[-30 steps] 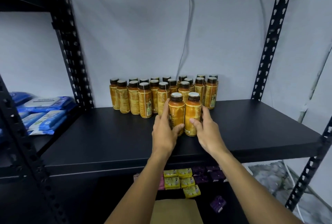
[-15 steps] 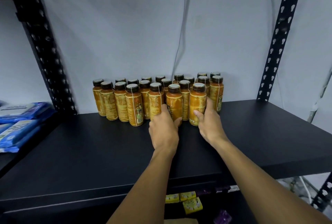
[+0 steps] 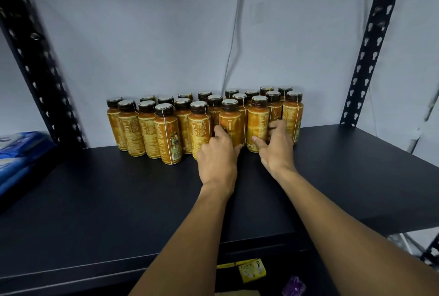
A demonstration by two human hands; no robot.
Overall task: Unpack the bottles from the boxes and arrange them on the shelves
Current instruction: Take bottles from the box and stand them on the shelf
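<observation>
20 bottles [image 3: 167, 134] | 2 hands [image 3: 217, 160] | 1 shelf [image 3: 118, 200] | 2 uprights [image 3: 370, 46]

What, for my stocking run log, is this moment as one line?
phase: placing | left hand: grips front bottle | right hand: grips neighbouring bottle | both upright on black shelf, beside bottle group

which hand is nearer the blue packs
Left. The left hand grips a front-row bottle, well right of the blue packs; the right hand holds the next bottle, even farther right.
</observation>
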